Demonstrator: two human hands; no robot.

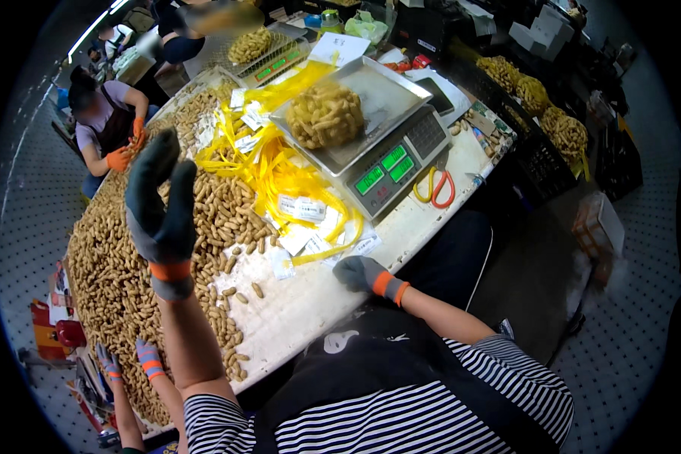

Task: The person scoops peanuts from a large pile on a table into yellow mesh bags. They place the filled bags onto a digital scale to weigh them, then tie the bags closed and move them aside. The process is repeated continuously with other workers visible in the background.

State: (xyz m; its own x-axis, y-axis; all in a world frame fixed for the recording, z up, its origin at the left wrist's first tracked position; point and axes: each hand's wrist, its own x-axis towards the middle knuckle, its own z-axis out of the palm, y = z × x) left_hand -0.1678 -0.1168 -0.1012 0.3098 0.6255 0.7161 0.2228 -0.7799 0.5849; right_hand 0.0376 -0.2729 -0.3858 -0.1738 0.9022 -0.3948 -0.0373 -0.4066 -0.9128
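My left hand [161, 204], in a grey glove with an orange cuff, is raised over loose peanuts [106, 280], fingers curved and apart, holding nothing visible. My right hand [363, 276], in a matching glove, rests low on the white table [310, 318] near its edge; its fingers are blurred, so their closure is unclear. Yellow mesh strips with white tags [280, 174] lie between the peanuts and a digital scale [388, 165]. A netted bundle of peanuts [324, 113] sits on the scale's metal pan. Red and yellow scissors [435, 187] lie beside the scale.
A co-worker [106, 113] in orange gloves handles peanuts at the upper left. Another person's gloved hands [150, 356] reach into the pile at the lower left. Black crates [522, 113] with netted bundles [564, 135] stand at right, above a foam box [598, 227]. A second scale [268, 64] stands behind.
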